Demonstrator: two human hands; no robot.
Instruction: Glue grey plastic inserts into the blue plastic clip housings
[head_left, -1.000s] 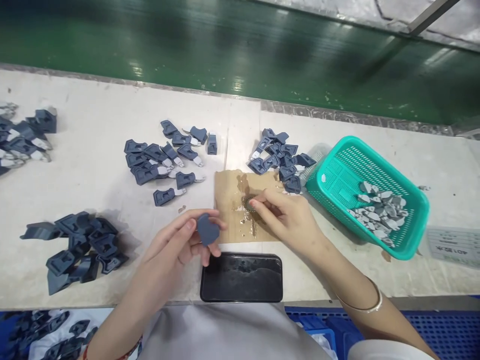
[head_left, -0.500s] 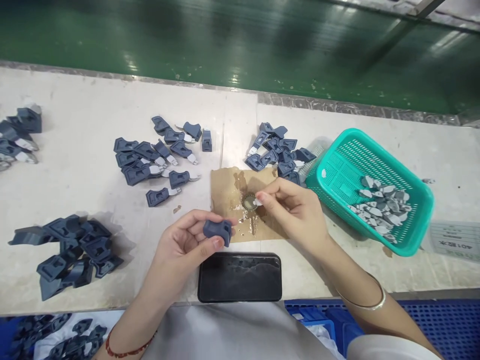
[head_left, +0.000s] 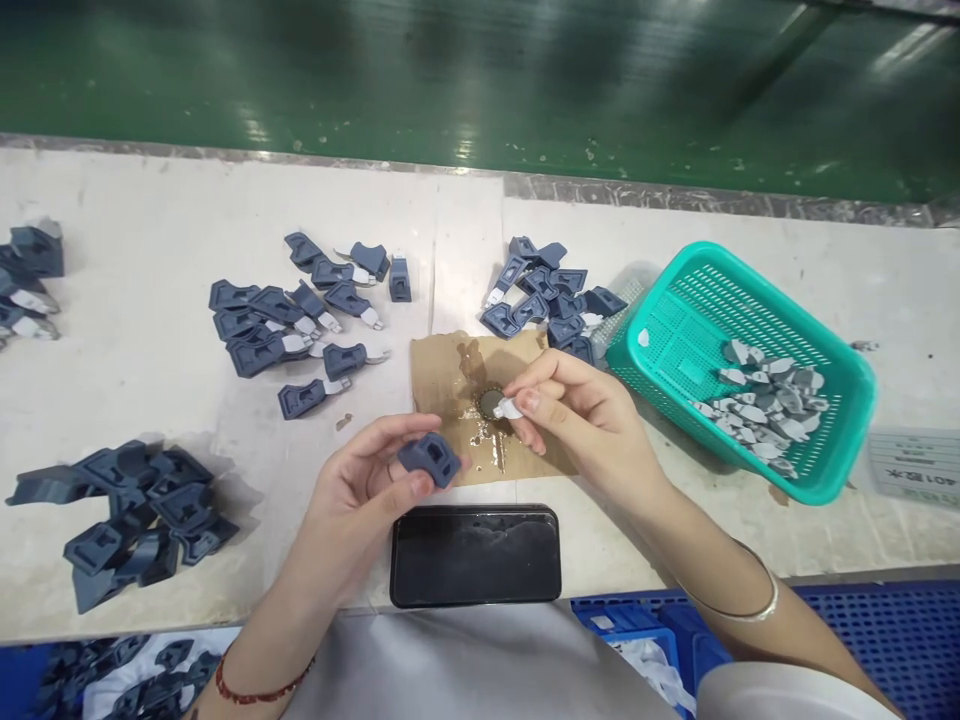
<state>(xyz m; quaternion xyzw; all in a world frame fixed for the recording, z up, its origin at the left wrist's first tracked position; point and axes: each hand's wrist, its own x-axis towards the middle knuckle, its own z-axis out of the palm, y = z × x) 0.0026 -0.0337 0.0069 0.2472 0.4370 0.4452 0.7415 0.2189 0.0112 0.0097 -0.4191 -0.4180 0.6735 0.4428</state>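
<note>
The left hand (head_left: 375, 475) grasps a blue block (head_left: 429, 460) by thumb and fingers at the near left corner of the cardboard (head_left: 439, 375), slotted face up. The right hand (head_left: 592, 415) pinches a white piece (head_left: 508, 408) over the cardboard, by the right side of the cap (head_left: 490, 403); whether these 2 touch, I cannot tell. The piece lies right and far of the block, apart from it, its long axis roughly left to right, tip pointing left. The right hand is nearer the cap.
</note>
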